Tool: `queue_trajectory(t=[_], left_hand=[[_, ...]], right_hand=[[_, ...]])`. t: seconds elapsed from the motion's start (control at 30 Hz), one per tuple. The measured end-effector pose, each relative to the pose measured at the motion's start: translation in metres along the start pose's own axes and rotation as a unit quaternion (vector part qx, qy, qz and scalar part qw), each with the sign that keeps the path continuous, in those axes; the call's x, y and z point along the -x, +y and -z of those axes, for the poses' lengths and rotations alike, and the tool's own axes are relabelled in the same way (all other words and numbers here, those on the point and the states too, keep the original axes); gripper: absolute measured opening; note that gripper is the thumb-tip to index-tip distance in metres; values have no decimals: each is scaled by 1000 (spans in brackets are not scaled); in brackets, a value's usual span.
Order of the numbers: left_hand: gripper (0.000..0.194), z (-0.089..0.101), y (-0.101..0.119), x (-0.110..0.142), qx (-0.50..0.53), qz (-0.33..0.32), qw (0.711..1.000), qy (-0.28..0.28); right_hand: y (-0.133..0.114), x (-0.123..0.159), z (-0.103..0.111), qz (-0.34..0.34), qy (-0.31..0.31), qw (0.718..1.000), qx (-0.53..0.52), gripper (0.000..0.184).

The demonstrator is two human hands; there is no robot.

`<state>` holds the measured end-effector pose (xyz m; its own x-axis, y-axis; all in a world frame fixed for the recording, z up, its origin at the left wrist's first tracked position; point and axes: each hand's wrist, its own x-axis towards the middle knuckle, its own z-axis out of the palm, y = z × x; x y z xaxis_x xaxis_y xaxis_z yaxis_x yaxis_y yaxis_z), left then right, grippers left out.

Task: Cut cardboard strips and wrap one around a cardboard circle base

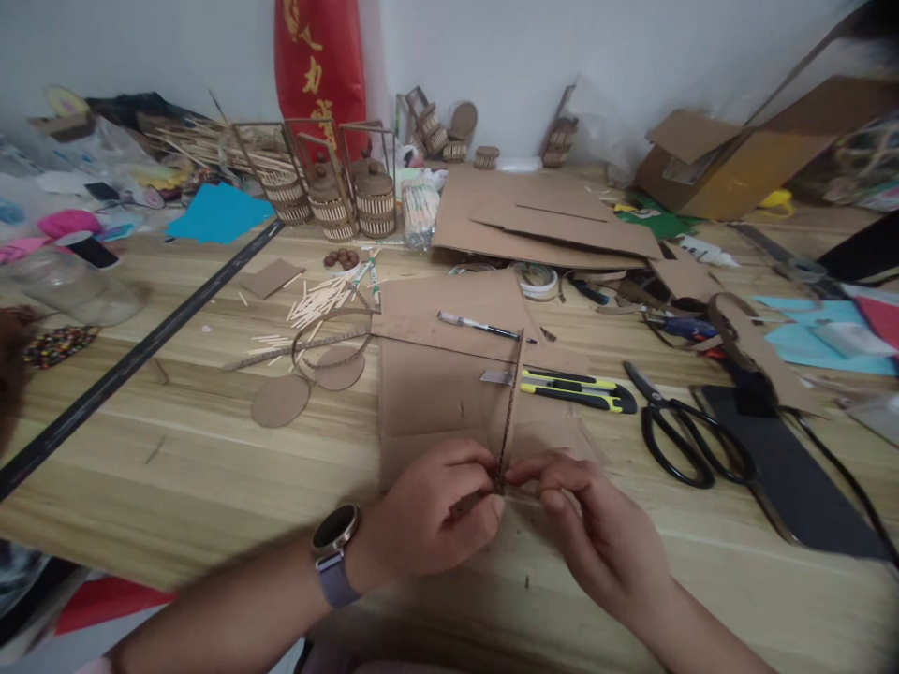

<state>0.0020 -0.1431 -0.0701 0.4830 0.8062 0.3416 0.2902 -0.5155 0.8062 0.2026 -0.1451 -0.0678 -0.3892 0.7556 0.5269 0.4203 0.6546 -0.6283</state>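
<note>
A narrow cardboard strip (511,412) stands on edge between my hands, its corrugated side facing up. My left hand (439,505), with a watch on the wrist, pinches the strip's near end. From the other side my right hand (596,529) closes thumb and fingers at the same end; a thin piece seems to lie in its fingertips. Beneath them is a cardboard sheet (421,393). A yellow-and-black utility knife (580,388) with its blade out and a pen (481,325) lie just beyond. Two cardboard discs (281,401) and a curled cardboard strip (330,342) are to the left.
Black scissors (678,421) and a dark flat slab (793,477) lie right. A long black ruler (147,346) crosses the left side. Matchsticks (323,304), small lidded stick buckets (375,201), stacked cardboard (534,215) and a cardboard box (758,150) occupy the back.
</note>
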Motion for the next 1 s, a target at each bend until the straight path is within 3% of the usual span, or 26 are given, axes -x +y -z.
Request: queue_trajectory(t=[0.17, 0.43, 0.57, 0.77, 1.0], left_hand=[[30, -2, -1, 0, -13, 16, 1000, 0], [23, -4, -3, 1, -22, 2, 999, 32], [24, -5, -3, 2, -17, 10, 1000, 21], [25, -6, -1, 3, -16, 9, 1000, 18], [25, -5, 1, 1, -12, 6, 1000, 17]], right_hand=[[1, 2, -1, 42, -10, 999, 3, 15], [2, -1, -1, 107, -19, 992, 65, 28], [1, -2, -2, 89, 2, 994, 59, 10], [0, -5, 1, 70, -10, 996, 54, 15], [0, -4, 5, 6, -15, 999, 52, 8]])
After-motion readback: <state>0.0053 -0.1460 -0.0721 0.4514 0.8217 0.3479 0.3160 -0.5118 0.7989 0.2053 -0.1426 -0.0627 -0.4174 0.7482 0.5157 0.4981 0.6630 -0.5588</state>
